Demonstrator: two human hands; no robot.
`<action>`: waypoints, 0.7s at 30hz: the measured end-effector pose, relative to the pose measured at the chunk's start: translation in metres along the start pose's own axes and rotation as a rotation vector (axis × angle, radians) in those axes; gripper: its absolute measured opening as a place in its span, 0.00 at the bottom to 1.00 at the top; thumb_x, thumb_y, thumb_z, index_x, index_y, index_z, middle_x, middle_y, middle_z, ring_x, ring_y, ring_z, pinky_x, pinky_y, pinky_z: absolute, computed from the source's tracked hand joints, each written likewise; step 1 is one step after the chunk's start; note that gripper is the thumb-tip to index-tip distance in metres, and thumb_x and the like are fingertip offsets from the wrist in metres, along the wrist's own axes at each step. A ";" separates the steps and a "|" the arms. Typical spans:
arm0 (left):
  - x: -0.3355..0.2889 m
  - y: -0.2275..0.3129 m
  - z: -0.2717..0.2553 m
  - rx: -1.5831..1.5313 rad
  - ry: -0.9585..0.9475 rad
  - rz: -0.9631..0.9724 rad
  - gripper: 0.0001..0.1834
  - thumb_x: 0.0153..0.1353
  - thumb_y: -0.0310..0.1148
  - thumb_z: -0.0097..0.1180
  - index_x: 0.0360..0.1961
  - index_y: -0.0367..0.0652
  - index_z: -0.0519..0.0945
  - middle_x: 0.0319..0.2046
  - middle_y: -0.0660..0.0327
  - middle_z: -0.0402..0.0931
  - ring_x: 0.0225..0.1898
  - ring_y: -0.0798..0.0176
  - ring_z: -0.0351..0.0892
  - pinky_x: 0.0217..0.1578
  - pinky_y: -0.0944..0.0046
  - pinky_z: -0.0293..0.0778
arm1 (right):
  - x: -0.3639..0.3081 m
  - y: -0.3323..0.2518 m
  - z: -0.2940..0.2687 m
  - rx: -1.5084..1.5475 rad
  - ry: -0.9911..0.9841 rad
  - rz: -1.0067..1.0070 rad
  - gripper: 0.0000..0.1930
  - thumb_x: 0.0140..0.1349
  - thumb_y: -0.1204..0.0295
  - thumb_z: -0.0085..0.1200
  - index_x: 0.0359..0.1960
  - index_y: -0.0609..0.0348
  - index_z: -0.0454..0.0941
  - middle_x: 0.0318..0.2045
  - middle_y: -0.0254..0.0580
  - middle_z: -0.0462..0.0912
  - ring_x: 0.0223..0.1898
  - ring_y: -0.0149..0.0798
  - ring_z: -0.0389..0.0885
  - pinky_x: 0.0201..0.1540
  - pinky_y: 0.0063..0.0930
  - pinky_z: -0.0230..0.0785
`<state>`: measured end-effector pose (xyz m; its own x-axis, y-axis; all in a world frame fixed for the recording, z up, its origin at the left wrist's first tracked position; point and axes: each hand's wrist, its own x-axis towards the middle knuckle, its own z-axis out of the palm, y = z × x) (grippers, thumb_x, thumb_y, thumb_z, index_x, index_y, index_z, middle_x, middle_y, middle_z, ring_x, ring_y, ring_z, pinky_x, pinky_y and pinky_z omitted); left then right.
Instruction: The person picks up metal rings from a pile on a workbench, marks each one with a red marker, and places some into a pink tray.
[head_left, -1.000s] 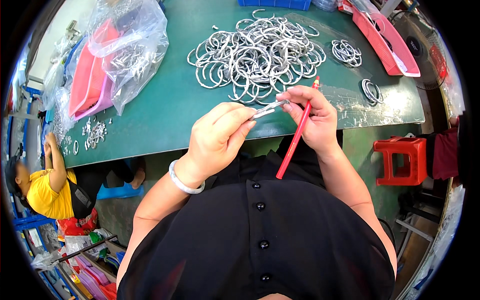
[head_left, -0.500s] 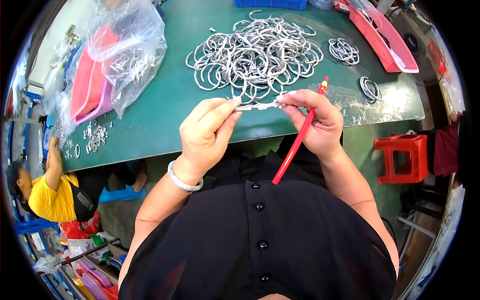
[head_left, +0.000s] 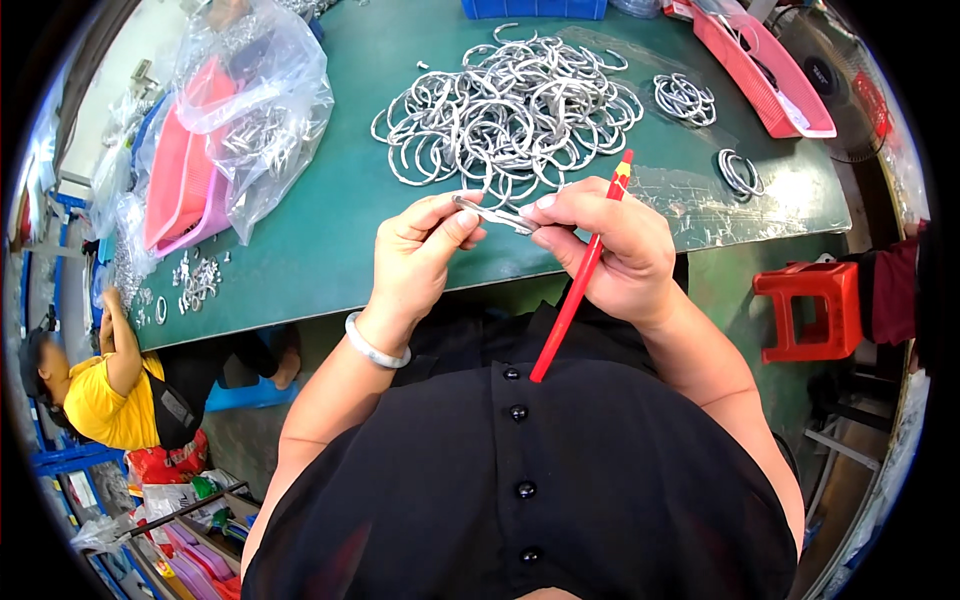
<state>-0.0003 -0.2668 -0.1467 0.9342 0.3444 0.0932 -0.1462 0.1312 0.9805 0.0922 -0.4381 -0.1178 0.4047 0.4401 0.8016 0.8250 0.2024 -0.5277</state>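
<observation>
Between my two hands, just over the table's near edge, is a thin silver bangle (head_left: pixel 497 215), seen nearly edge-on. My left hand (head_left: pixel 412 258) pinches its left end between thumb and fingers. On the other end, the thumb and forefinger of my right hand (head_left: pixel 632 255) are closed. A red pencil (head_left: pixel 572 305) is also tucked in my right hand, slanting down toward my shirt with its sharpened tip up. Just beyond my fingers lies a big heap of silver bangles (head_left: pixel 510 115), several showing a gap in the ring.
The green table (head_left: pixel 330 235) carries two small bangle groups (head_left: pixel 685 100) on the right and a pink basket (head_left: pixel 770 85). Leftward are a plastic bag (head_left: pixel 285 125), pink trays (head_left: pixel 180 190) and small metal pieces (head_left: pixel 200 280). A co-worker in yellow (head_left: pixel 115 400) sits left; a red stool (head_left: pixel 812 310) stands right.
The bangle has tilted, its right end now lower. My hands have turned it and come slightly closer together; the pencil has shifted a little left with my right hand.
</observation>
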 end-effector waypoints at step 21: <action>0.012 -0.015 0.000 -0.491 -0.079 -0.432 0.09 0.61 0.34 0.47 0.32 0.39 0.72 0.18 0.66 0.66 0.16 0.74 0.60 0.18 0.76 0.58 | -0.015 0.021 0.010 0.023 -0.021 0.212 0.14 0.46 0.78 0.61 0.37 0.61 0.75 0.27 0.43 0.80 0.29 0.37 0.80 0.31 0.24 0.71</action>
<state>0.0126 -0.2643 -0.1602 0.9604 0.0990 -0.2605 0.1333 0.6577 0.7414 0.0994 -0.4319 -0.1432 0.5596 0.4931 0.6661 0.7130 0.1233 -0.6902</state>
